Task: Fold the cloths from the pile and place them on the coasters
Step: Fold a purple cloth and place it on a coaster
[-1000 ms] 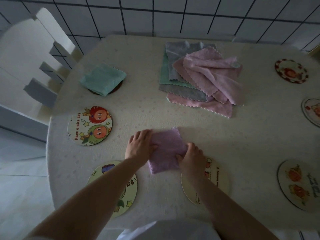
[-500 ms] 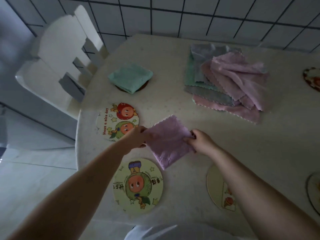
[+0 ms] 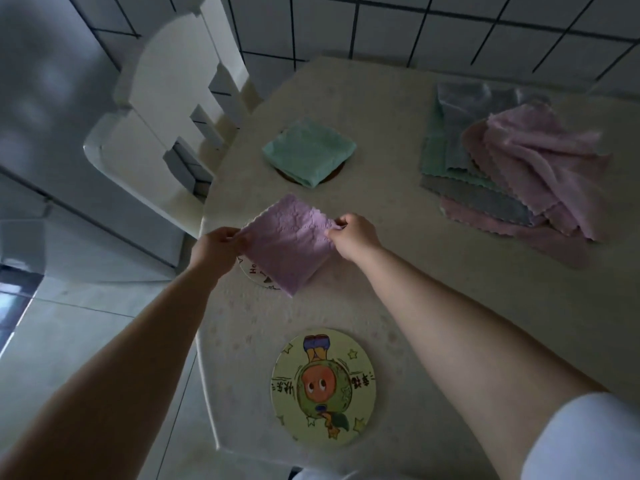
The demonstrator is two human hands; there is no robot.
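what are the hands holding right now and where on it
Both hands hold the folded purple cloth: the left hand pinches its left corner, the right hand its right corner, above a mostly covered coaster.

Both forearms are bare from wrist to elbow; the left hand (image 3: 215, 247) and right hand (image 3: 353, 236) wear nothing. A short white fabric sleeve (image 3: 585, 441) covers the right upper arm.

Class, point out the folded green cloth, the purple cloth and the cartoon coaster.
Folded green cloth (image 3: 309, 151), head view, centre of its top.
Purple cloth (image 3: 289, 239), head view, middle of its face.
Cartoon coaster (image 3: 323, 386), head view, printed centre.
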